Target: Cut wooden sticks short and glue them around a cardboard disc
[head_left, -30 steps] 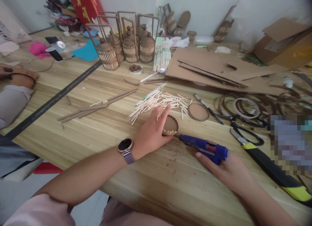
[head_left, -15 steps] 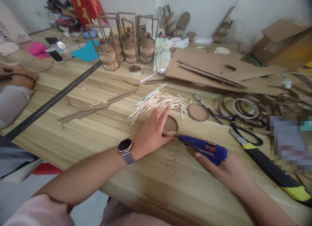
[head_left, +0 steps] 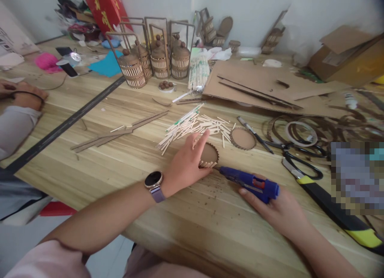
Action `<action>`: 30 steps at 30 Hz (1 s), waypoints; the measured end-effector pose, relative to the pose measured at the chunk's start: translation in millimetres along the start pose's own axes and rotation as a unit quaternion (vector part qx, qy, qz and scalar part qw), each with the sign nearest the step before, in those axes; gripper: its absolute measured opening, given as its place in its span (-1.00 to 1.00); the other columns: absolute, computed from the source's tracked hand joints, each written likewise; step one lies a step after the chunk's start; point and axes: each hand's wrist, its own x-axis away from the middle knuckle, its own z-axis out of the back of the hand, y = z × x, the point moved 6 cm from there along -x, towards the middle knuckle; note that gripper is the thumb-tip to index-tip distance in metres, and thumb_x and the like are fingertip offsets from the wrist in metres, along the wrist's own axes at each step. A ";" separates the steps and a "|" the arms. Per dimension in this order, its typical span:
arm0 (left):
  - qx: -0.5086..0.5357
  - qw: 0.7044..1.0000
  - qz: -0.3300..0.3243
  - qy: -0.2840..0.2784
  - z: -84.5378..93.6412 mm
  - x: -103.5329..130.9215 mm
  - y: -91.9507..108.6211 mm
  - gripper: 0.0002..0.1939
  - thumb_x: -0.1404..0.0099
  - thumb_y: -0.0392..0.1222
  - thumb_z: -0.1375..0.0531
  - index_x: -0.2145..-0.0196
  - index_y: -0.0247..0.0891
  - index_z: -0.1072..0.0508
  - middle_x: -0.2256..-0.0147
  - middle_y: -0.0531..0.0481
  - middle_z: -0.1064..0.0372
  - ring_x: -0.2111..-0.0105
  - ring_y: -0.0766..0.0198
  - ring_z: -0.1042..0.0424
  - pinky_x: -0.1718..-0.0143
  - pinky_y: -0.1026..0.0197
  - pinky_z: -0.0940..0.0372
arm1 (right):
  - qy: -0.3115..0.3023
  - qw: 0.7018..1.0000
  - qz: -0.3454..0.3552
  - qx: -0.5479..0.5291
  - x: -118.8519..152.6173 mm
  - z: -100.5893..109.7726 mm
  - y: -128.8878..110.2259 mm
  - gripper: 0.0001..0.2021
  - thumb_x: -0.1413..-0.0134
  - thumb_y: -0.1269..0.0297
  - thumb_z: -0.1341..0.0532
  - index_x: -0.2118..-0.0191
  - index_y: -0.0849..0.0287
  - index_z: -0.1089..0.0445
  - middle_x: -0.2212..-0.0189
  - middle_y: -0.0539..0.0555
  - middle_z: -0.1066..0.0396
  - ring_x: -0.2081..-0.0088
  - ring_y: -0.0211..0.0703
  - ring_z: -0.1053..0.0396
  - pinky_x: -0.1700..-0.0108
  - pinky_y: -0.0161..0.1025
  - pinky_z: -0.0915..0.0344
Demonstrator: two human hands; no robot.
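Note:
My left hand (head_left: 187, 160), a watch on its wrist, steadies a round cardboard base (head_left: 209, 153) on the table. Its thumb lies along the near edge while the other fingers curl round the left side, partly hiding it. Short pale sticks stand along the base's near and left rim. In my right hand (head_left: 277, 208) is a blue glue gun (head_left: 249, 181), its nozzle touching or very close to the near rim, by my left thumb. Just beyond lies a pile of cut sticks (head_left: 195, 126). A second round base (head_left: 243, 138) rests to the right.
Small lidded lantern-like baskets (head_left: 159, 60) with tall handles stand at the back. Cardboard sheets (head_left: 255, 84), scissors (head_left: 303, 162), a tape roll (head_left: 301, 133) and a yellow-black cutter (head_left: 336, 210) lie to the right. Another person's hand (head_left: 28, 95) is at far left, beyond a dark strip (head_left: 69, 122).

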 end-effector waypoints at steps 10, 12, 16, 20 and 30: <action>-0.015 1.000 0.016 -0.005 -1.1 -0.1 -2.4 0.08 -0.12 -0.23 -0.41 -0.34 -0.12 0.25 -0.25 -0.33 0.01 -0.26 -0.14 -0.11 -0.20 -0.19 -0.20 | 0.036 0.999 -0.030 -0.015 3.6 0.1 11.1 -0.75 -0.05 0.02 -0.20 0.34 0.08 -0.48 0.49 0.04 -0.55 0.48 -0.03 -0.51 0.46 -0.21 -0.38; -0.021 1.000 0.014 -0.007 -0.7 -0.1 -1.9 0.09 -0.11 -0.24 -0.41 -0.34 -0.13 0.26 -0.24 -0.34 0.01 -0.26 -0.14 -0.10 -0.21 -0.18 -0.19 | 0.086 0.993 -0.078 -0.029 3.7 5.4 20.0 -0.70 0.02 -0.04 -0.23 0.34 0.09 -0.50 0.44 0.08 -0.58 0.41 0.03 -0.53 0.40 -0.16 -0.41; -0.024 1.000 -0.007 -0.003 0.1 0.1 0.0 0.12 -0.12 -0.25 -0.41 -0.34 -0.08 0.32 -0.24 -0.32 0.02 -0.27 -0.13 -0.08 -0.22 -0.21 -0.16 | 0.132 0.970 -0.183 -0.085 3.9 17.7 40.1 -0.58 0.13 -0.16 -0.26 0.35 0.12 -0.51 0.43 0.12 -0.56 0.39 0.07 -0.49 0.37 -0.09 -0.40; -0.022 1.000 -0.015 0.001 -0.3 0.5 -1.4 0.14 -0.10 -0.25 -0.42 -0.34 -0.09 0.32 -0.23 -0.33 0.01 -0.25 -0.16 -0.12 -0.21 -0.23 -0.16 | 0.076 0.945 -0.274 -0.158 4.2 23.5 56.4 -0.54 0.20 -0.20 -0.30 0.40 0.14 -0.48 0.60 0.04 -0.43 0.57 -0.12 -0.33 0.57 -0.21 -0.25; -0.025 0.999 -0.025 0.011 -0.9 1.2 -4.6 0.15 -0.09 -0.27 -0.42 -0.35 -0.06 0.31 -0.23 -0.29 0.00 -0.26 -0.16 -0.09 -0.22 -0.25 -0.15 | 0.103 0.958 -0.258 -0.076 7.2 42.4 76.5 -0.44 -0.01 -0.09 -0.21 -0.06 0.16 -0.34 0.35 0.13 -0.55 0.38 0.01 -0.48 0.31 -0.08 -0.37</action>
